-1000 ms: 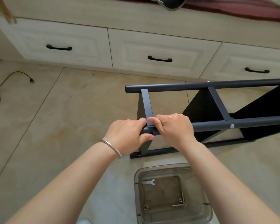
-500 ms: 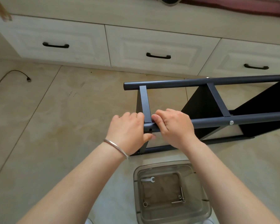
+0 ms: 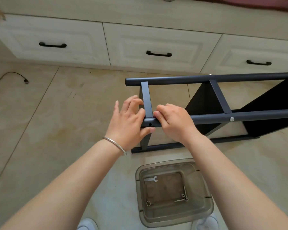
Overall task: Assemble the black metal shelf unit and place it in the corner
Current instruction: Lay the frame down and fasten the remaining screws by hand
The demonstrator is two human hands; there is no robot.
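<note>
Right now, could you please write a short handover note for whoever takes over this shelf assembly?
Left hand: fingers loose, thumb under the near tube end.
Right hand: grips the near tube beside the end crossbar.
Shelf frame lies on its side on the floor.
Done: one bolt is in, further right.
Left: the screw hole at the corner is empty; wrench and screws wait in the clear tub. Then stand it in the corner.

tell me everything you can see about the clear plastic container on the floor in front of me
The clear plastic container is a smoky, see-through tub with rounded corners and a stepped rim. It stands upright and open on the tiled floor, just nearer the camera than the black shelf frame, below and between the forearms. Neither hand touches it. On its bottom lie a small flat wrench at the far left, a ring-shaped metal piece at the near left, and a few bolts at the right.
</note>
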